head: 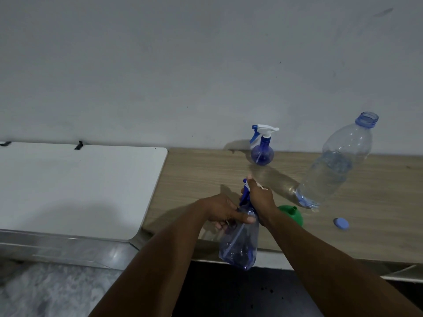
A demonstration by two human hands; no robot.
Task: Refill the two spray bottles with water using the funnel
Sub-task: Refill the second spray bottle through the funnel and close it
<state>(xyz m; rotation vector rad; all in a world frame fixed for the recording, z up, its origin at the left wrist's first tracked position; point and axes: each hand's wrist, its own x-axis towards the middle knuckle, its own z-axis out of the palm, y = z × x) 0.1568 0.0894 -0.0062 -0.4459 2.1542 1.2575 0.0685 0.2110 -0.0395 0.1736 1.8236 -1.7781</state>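
At the table's [206, 170] edge, the left hand [219, 210] grips the shoulder of a near-upright spray bottle [240, 243], the right hand [261, 197] with its grip curled round the head [245, 193] above; just right lies the funnel [291, 213], water bottle [336, 165] and second sprayer [262, 147] beyond.

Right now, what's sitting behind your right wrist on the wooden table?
A green funnel, mouth down with its spout up. The right hand and its wrist cover the funnel's left edge, so that part stays unseen.
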